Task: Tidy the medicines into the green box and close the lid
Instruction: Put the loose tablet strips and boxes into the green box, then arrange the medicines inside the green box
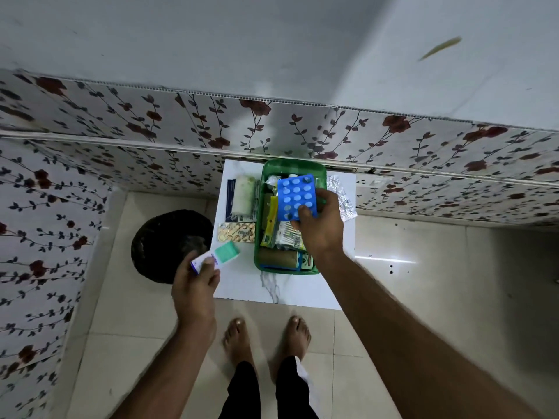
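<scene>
On the white marble-patterned desk (302, 293), toward its far edge, a green box (260, 237) is set, open-topped and already crowded with packets, sachets and a brown bandage roll (276, 257) laid at its near end. Above the far half of the box a blue blister strip (297, 197) of white tablets is held, tilted, by the right hand (322, 225), whose grip is closed on the strip's near right corner. Just left of the box, on the desk, a white bandage roll (243, 195) is laid on a dark blue packet (230, 201), with a yellow-orange blister strip (237, 232) placed near of them. Just right of the box, a silver foil strip (343, 198) is seen lying partly behind the right hand. Off the near left corner of the desk, a small white and teal carton (219, 256) is held by the left hand (196, 282), the grip pinched on its near end. Beyond the desk's left edge a dark round bin (165, 243) is seen on the tiled floor (127, 343). Behind the desk a flower-patterned wall (423, 146) is noted. Two bare feet (267, 337) are placed on the floor near the desk.
</scene>
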